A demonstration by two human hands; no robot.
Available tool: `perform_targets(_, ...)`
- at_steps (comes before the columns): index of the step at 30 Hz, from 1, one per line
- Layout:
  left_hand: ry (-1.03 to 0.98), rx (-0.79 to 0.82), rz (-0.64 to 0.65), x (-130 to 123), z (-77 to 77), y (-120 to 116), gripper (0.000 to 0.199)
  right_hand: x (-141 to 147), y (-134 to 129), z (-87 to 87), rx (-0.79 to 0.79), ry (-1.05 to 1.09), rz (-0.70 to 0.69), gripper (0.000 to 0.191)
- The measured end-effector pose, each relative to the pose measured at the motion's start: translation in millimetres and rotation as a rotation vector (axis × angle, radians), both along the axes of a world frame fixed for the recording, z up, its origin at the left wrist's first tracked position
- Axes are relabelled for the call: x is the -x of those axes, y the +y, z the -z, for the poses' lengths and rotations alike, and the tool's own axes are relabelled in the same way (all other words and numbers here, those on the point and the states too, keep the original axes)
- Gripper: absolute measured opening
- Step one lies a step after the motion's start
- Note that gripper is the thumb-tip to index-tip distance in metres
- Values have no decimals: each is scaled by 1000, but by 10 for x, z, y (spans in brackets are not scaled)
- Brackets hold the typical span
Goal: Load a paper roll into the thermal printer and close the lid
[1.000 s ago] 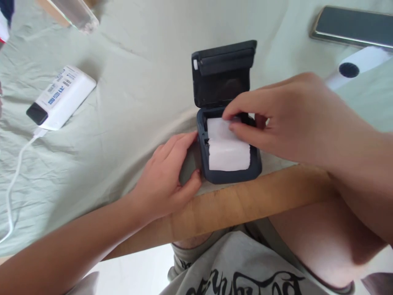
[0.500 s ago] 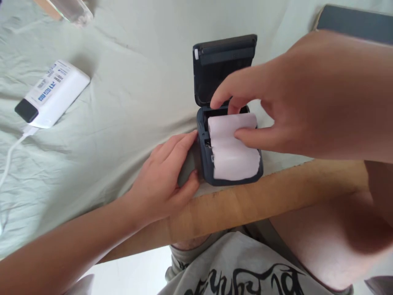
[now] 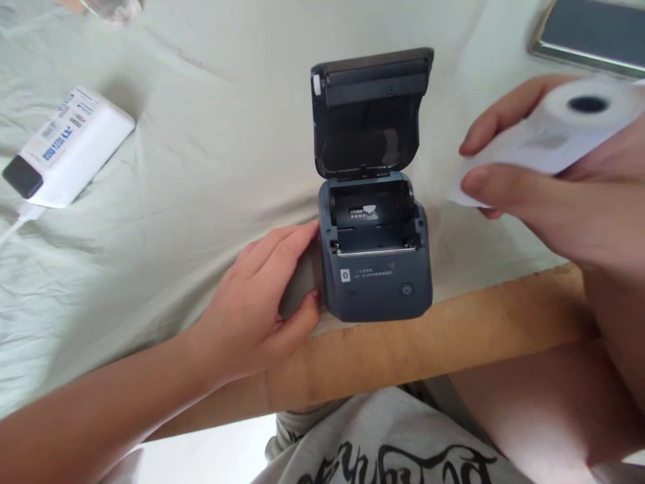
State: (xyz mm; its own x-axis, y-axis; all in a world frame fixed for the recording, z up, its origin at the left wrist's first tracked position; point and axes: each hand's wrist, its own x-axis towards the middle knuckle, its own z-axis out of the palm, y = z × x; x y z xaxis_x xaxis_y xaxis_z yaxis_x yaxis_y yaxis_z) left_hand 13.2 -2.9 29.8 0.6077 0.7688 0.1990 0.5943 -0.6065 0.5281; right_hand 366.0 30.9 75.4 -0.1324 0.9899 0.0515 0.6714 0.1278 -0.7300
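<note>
Closest in, there's a grey shirt with black lettering, and right above it the wooden edge of the table. Just over that, the left hand is at the printer's left side, fingertips against the casing, thumb bent in lower down, a wide gap between them. And here's the dark blue-grey printer, sitting on the pale cloth, power button towards the person, lid up and leaning back, a small label showing inside its bay. Out to the right, apart from the printer, the right hand has the white paper roll, fingers closed on it, thumb over the paper, dark core hole facing up, slightly blurred! Farther left, a white device with a cable plugged in; top right, a dark phone.
</note>
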Motion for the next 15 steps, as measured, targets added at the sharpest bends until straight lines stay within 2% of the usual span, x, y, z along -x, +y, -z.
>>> perform_targets(2, -4, 2, 2, -7, -9, -2, 70, 16, -18, 6, -63, -94, -28, 28)
perform_targets(4, -3, 1, 0, -14, -5, -1, 71, 7, -19, 18, -97, -151, -78, 33)
perform_targets(7, 22, -47, 0, -20, 15, 5, 64, -30, -55, 63, -90, -149, -87, 42)
perform_targets(10, 42, -117, 13, -14, 36, 7, 59, -56, -126, 121, -88, -132, -88, 45)
perform_targets(15, 21, -94, -6, -6, 53, 1, 59, -111, -230, 152, -118, -150, -90, 47)
